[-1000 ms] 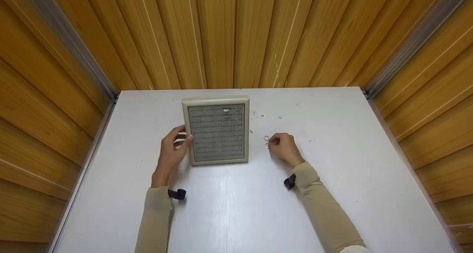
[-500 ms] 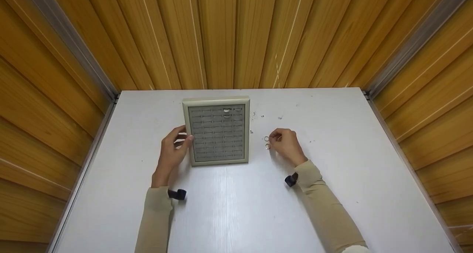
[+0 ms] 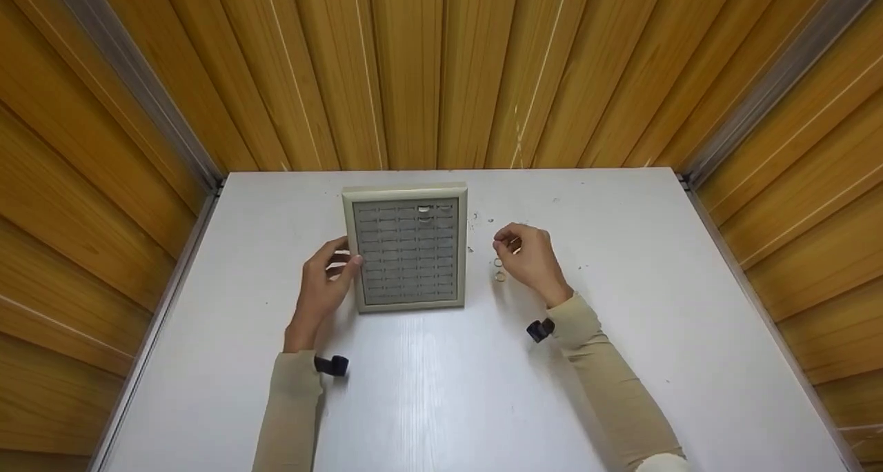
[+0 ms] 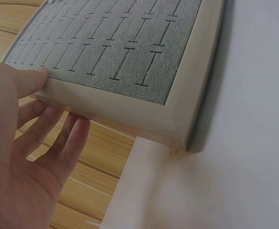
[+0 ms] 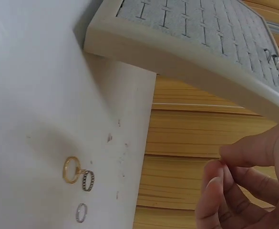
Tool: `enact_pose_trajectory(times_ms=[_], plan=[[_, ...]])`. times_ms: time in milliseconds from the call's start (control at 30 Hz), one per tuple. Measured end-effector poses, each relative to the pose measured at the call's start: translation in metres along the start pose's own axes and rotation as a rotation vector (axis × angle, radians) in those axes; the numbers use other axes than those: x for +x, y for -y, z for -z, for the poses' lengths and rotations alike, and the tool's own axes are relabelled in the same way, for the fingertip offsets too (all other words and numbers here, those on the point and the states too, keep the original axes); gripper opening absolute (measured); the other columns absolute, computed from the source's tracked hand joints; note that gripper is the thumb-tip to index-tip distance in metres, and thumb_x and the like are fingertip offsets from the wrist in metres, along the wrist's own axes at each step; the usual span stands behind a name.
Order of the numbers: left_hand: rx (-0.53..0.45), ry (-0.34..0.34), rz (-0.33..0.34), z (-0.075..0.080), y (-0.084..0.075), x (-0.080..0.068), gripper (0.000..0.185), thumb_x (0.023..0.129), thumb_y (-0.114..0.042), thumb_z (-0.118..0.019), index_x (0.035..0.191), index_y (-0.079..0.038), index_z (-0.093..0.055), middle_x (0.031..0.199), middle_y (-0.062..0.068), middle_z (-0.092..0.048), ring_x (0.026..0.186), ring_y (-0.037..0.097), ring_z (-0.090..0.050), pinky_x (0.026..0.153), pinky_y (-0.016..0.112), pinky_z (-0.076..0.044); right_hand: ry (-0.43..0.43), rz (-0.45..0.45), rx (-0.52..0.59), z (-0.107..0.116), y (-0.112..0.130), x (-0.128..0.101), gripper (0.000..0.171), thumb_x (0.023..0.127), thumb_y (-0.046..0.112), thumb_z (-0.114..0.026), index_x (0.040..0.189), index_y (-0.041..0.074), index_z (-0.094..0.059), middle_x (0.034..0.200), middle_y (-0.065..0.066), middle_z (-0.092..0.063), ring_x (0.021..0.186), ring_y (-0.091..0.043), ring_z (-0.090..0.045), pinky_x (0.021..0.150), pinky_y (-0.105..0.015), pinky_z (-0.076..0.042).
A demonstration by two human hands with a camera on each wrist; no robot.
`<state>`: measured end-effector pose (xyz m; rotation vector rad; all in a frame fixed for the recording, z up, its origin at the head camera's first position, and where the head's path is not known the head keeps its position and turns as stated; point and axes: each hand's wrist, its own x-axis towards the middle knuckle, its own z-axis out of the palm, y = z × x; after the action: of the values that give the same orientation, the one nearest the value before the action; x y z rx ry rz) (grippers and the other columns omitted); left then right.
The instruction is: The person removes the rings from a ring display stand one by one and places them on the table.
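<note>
A ring display board (image 3: 408, 252), grey foam with slits in a pale frame, leans back on the table. My left hand (image 3: 323, 286) grips its left edge. In the left wrist view the thumb (image 4: 32, 81) lies on the frame's front and the fingers are behind it. My right hand (image 3: 531, 258) is raised to the right of the board, thumb and index fingertips pressed together; I cannot tell whether something small is between them. Below it on the table, in the right wrist view, lie a gold ring (image 5: 71, 170), a dark patterned ring (image 5: 88, 181) and a silver ring (image 5: 81, 213).
Near the board's top right corner, several rings (image 3: 423, 210) sit in the slits. The white table (image 3: 428, 389) has small dark marks right of the board. Wood-look panels (image 3: 407, 72) rise behind the table and at both sides.
My right hand has lifted away from the rings on the table and moved up and farther back, fingertips still together. The left hand keeps its grip on the board.
</note>
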<state>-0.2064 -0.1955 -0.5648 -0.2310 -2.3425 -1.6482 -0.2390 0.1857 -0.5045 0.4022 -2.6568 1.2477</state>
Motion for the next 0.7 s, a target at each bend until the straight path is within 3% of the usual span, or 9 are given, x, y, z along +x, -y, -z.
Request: enact_pose_trajectory(times_ms=[233, 467, 700], plan=[[0.003, 0.011, 0.006, 0.0, 0.001, 0.0, 0.042, 0.106, -0.026, -0.07, 0.145, -0.013, -0.063, 0.132, 0.008, -0.069, 0.115, 0.026, -0.071, 0.1, 0.038, -0.063, -0.076, 0.089, 0.012, 0.001, 0.022, 0.006, 0.007, 0.099, 0.004, -0.072, 0.101, 0.002, -0.079, 0.089, -0.009, -0.076, 0.079, -0.021, -0.07, 0.065, -0.019, -0.054], [-0.016, 0.017, 0.027, 0.001, -0.001, 0.0, 0.042, 0.106, -0.021, -0.07, 0.145, -0.011, -0.062, 0.133, 0.011, -0.068, 0.116, 0.028, -0.071, 0.101, 0.042, -0.063, -0.174, 0.21, 0.001, 0.001, 0.042, 0.013, 0.006, 0.098, 0.004, -0.074, 0.1, 0.003, -0.079, 0.09, -0.007, -0.075, 0.079, -0.017, -0.07, 0.062, -0.019, -0.051], [-0.03, 0.005, 0.015, 0.001, -0.002, -0.001, 0.041, 0.105, -0.021, -0.071, 0.144, -0.011, -0.064, 0.131, 0.012, -0.069, 0.115, 0.029, -0.071, 0.099, 0.046, -0.063, -0.234, 0.354, -0.051, -0.004, 0.056, 0.021, 0.005, 0.098, 0.003, -0.074, 0.099, 0.002, -0.078, 0.091, -0.008, -0.073, 0.078, -0.019, -0.07, 0.061, -0.032, -0.057]])
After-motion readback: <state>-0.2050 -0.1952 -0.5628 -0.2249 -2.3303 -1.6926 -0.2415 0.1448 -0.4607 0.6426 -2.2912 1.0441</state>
